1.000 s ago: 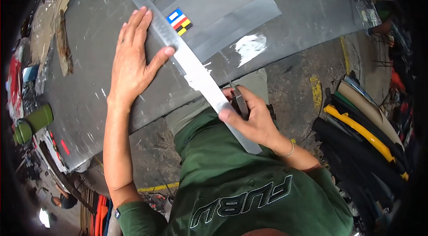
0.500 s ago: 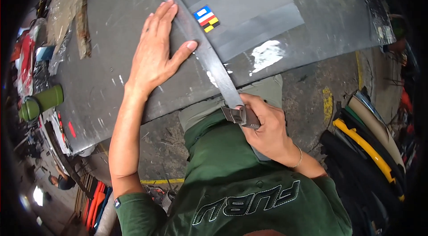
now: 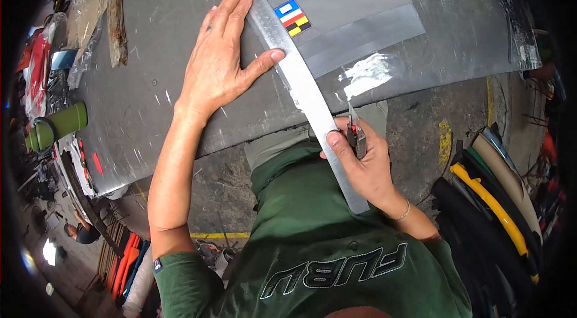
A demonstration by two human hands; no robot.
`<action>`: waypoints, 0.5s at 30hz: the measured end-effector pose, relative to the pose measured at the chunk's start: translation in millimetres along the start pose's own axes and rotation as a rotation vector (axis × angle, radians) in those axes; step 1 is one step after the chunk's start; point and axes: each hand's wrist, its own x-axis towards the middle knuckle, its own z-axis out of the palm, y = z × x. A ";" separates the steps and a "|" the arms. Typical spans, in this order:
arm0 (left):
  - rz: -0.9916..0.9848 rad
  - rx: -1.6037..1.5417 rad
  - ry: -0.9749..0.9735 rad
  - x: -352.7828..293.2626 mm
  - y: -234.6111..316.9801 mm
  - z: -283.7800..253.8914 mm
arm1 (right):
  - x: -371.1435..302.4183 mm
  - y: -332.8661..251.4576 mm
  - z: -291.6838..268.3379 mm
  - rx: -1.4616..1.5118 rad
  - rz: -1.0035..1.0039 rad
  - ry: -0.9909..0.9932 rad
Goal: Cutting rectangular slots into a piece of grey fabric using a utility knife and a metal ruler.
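Lays the left hand (image 3: 219,65) palm down on the desk (image 3: 144,113), with the fingers close together and reaching away from the body. Spreads the thumb to the right and rests its tip on the ruler (image 3: 312,92), with the longest fingertips at the ruler's left edge. Holds the left arm nearly straight, rising from the lower left with a slight turn at the wrist. Brings the right forearm in from the lower right, angled up and inward (with a thin bracelet (image 3: 407,210) at the wrist). Clamps the right hand (image 3: 369,171) on the ruler near its lower end, beyond the desk's edge, with the thumb on top. Grips a knife (image 3: 360,142) in that same hand, with the blade pointing away from the body. Cannot tell how the fingers sit beneath. Sets the hands well apart along the ruler. Slants the ruler from the far side of the desk to above the lap, along the left side of a grey sheet (image 3: 354,5) with a bright patch (image 3: 293,16).
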 end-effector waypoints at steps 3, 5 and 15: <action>0.011 0.003 0.007 1.4 -1.0 0.7 | -1.3 2.6 1.0 0.012 0.004 0.022; 0.020 0.000 0.011 1.4 -0.9 0.1 | -3.4 7.4 1.7 -0.194 -0.194 0.048; 0.040 -0.018 0.002 0.8 0.7 -1.6 | 7.8 3.5 2.5 -0.183 -0.067 0.032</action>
